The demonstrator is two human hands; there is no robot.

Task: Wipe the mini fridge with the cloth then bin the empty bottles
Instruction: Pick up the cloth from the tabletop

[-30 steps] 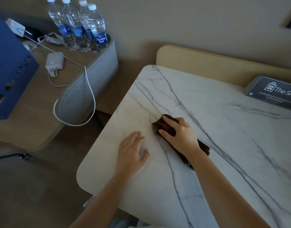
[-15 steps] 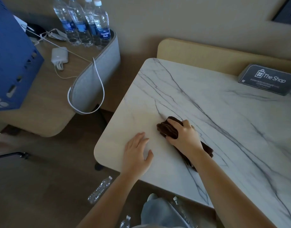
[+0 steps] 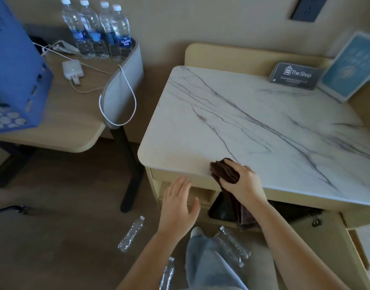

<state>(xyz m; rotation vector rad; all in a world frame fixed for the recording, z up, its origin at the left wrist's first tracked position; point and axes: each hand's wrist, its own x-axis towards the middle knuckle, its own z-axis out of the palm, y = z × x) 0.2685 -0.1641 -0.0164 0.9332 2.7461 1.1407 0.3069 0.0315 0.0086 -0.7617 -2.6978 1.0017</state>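
Right grip point(image 3: 242, 183): clamped on the brown cloth point(image 3: 223, 170), fingers curled over the wad and pressing it on the near edge of the marble desk point(image 3: 263, 126). A tail of cloth hangs below the grip, past the edge.
Why held so: with the cloth bunched under the palm, pressure reaches the rim; I judge the front below is next.
Left grip point(image 3: 177, 208): fingers apart and straight, holding nothing, just left of and below the right grip, before the cabinet face. It is probably ready to steady.
Mini fridge: not clearly shown; a dark opening point(image 3: 219, 210) sits under the right grip.
Empty bottles point(image 3: 131, 234): lying on the floor below both grips, not yet binned.
Full bottles point(image 3: 96, 30): upright on the side desk point(image 3: 75, 114), well beyond the left grip.
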